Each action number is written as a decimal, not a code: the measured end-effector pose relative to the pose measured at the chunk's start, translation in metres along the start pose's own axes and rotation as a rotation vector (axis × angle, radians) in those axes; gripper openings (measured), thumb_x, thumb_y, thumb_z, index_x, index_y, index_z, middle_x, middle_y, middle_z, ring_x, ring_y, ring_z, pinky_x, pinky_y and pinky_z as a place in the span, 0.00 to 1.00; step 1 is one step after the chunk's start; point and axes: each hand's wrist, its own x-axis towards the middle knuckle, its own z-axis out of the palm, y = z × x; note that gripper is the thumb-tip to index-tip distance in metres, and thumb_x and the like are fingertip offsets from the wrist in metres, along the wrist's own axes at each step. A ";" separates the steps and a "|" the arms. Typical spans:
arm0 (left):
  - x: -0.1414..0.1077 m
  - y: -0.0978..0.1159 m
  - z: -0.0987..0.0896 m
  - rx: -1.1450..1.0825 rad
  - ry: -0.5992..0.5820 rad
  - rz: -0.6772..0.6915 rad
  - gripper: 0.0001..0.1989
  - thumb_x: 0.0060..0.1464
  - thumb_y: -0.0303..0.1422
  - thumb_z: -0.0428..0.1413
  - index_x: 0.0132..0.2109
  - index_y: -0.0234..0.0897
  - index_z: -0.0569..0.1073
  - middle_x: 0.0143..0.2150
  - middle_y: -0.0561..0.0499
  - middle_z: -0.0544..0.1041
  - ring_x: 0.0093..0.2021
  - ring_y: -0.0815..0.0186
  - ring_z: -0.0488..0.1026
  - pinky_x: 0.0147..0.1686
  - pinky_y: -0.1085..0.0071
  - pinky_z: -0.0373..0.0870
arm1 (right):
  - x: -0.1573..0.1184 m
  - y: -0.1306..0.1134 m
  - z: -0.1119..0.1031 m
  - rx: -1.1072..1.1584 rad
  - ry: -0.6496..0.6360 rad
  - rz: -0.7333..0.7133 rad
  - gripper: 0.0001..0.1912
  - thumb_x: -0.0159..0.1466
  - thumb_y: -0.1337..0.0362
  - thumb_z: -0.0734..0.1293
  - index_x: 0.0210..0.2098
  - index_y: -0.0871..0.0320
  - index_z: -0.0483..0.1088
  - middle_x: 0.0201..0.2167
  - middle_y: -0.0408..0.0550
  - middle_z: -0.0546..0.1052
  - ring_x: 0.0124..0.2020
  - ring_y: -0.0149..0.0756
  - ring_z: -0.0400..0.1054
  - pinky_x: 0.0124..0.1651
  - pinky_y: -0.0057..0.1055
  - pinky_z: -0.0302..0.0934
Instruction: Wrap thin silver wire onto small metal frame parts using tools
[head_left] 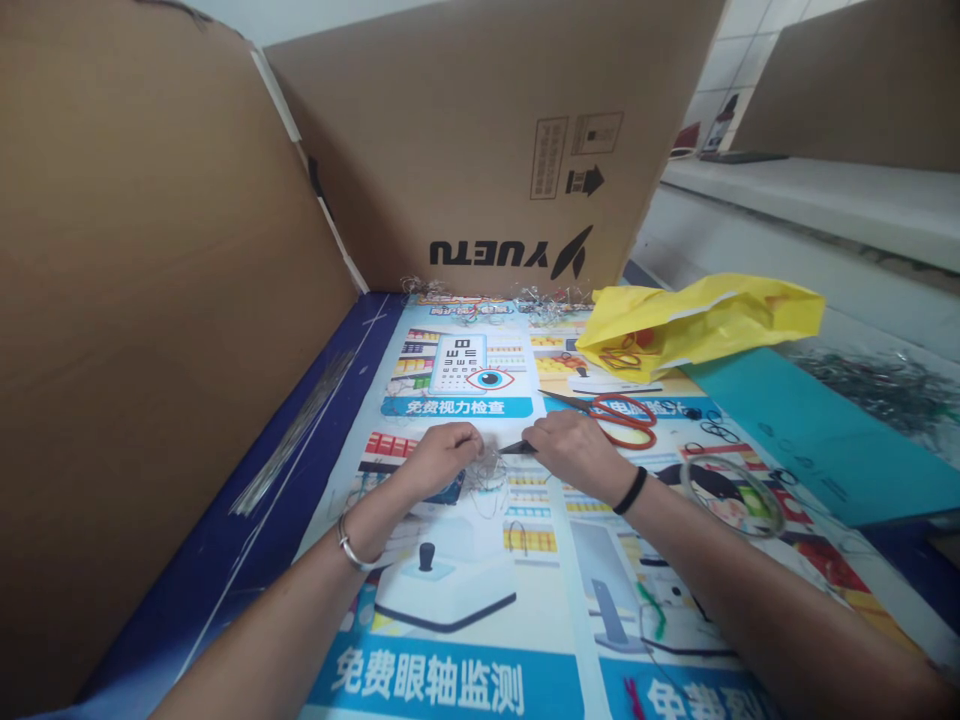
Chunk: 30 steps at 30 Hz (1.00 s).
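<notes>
Over the printed sheet, my left hand pinches a tangle of thin silvery wire, whose loose loops hang below the fingers. From my right hand a dark pointed tool sticks out to the left, its tip at the wire. My right fist hides the rest of that tool, so its kind cannot be made out. Just beyond the right hand lies a pair of scissors with red-orange handles and dark blades.
Cardboard walls stand at the left and back. A yellow bag lies open at right, near a teal board. A wire coil is beside my right forearm. Straight wires lie at left; wire scraps line the back.
</notes>
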 end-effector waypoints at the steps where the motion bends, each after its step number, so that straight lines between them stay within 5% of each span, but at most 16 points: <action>1: 0.000 0.000 0.000 -0.001 0.001 0.001 0.09 0.50 0.32 0.47 0.26 0.35 0.67 0.24 0.55 0.66 0.27 0.69 0.62 0.27 0.75 0.57 | 0.000 0.000 0.000 -0.001 0.002 0.003 0.06 0.57 0.73 0.62 0.26 0.59 0.67 0.23 0.44 0.71 0.27 0.33 0.61 0.32 0.30 0.44; 13: -0.004 0.007 -0.004 0.019 -0.061 0.034 0.08 0.50 0.32 0.49 0.35 0.36 0.71 0.30 0.53 0.72 0.31 0.68 0.67 0.32 0.73 0.62 | 0.001 -0.001 0.000 0.004 -0.005 0.067 0.06 0.59 0.69 0.62 0.27 0.60 0.69 0.23 0.46 0.73 0.26 0.33 0.64 0.30 0.30 0.45; 20: -0.005 0.014 -0.003 0.201 0.030 0.232 0.09 0.48 0.29 0.54 0.40 0.39 0.72 0.40 0.49 0.75 0.42 0.62 0.69 0.45 0.65 0.63 | 0.002 -0.003 -0.003 0.008 -0.009 0.066 0.05 0.58 0.71 0.62 0.27 0.60 0.69 0.23 0.46 0.74 0.27 0.33 0.65 0.30 0.29 0.46; 30: -0.009 0.015 0.003 0.307 0.196 0.427 0.03 0.51 0.31 0.55 0.35 0.38 0.72 0.34 0.50 0.76 0.39 0.64 0.71 0.46 0.64 0.60 | 0.003 -0.006 -0.008 0.001 -0.025 0.059 0.05 0.57 0.71 0.63 0.27 0.60 0.69 0.23 0.46 0.73 0.26 0.33 0.65 0.29 0.30 0.45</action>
